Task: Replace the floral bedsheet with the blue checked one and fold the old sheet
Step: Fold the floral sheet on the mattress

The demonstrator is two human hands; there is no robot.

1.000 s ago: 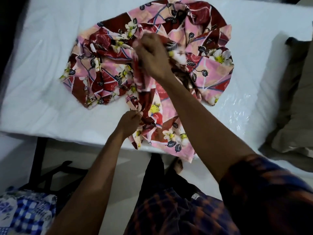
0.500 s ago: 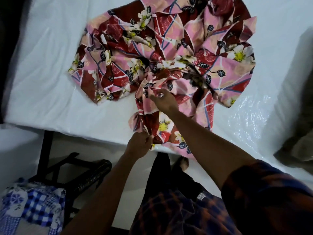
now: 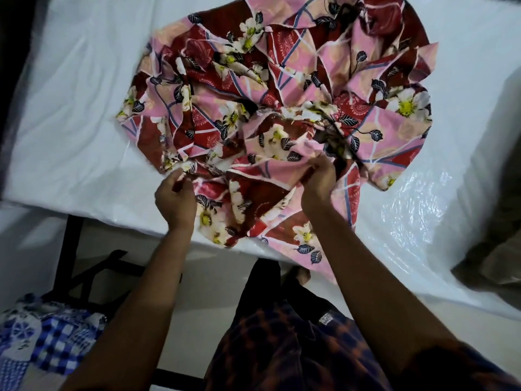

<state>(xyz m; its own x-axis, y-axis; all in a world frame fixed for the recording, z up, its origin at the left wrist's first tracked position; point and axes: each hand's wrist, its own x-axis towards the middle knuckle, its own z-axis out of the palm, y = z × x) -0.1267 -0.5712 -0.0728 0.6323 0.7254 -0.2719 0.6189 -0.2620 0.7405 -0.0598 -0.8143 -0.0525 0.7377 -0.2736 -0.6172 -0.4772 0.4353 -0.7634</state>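
White, plastic-wrapped mattress (image 3: 70,122) fills the upper view, its near edge running across the middle above a pale floor (image 3: 220,280). Nearest the camera is a plaid shirt (image 3: 282,351) bearing one small white label (image 3: 327,318), its print too small to read, then dark trousers (image 3: 262,292) and one bare foot (image 3: 296,275) by the mattress's near edge. At lower left one checked sheet (image 3: 50,340), blue and white, lies bunched on a dark frame (image 3: 93,277), off the mattress and well apart from the hands. Two hands are at the near edge. The left hand (image 3: 174,197) has its fingers curled round a fold of the floral sheet (image 3: 282,108). The right hand (image 3: 318,184) pinches another fold between thumb and fingers, and a stretch of cloth runs between them. The one floral sheet, pink and dark red with white flowers, lies crumpled in a rough round heap mid-mattress, its lower part hanging over the near edge. At the mattress's right edge lies a brownish pillow (image 3: 493,249).
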